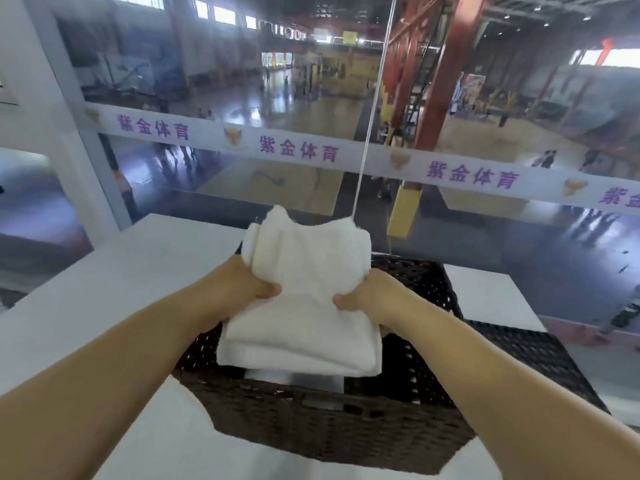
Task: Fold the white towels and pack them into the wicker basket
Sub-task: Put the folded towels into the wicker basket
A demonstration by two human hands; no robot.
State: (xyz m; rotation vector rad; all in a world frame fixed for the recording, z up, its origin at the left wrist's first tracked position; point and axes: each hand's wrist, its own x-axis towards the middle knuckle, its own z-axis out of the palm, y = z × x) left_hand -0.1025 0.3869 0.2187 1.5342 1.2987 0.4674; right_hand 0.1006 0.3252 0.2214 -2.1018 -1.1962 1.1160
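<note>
A folded white towel (304, 271) hangs over the dark brown wicker basket (332, 431), held between both hands. My left hand (242, 289) grips its left side, thumb on top. My right hand (370, 296) grips its right side the same way. The towel's far end sticks up and its near end droops toward the basket's opening. Beneath it, inside the basket, a bit of pale cloth (308, 379) shows; most of the basket's inside is hidden by the towel.
The basket stands on a white table (114, 271) against a glass wall with a printed white band (346, 154). A dark wicker piece (540, 355), perhaps a lid or second basket, lies right of the basket. A thin white cord (370, 112) hangs behind the towel.
</note>
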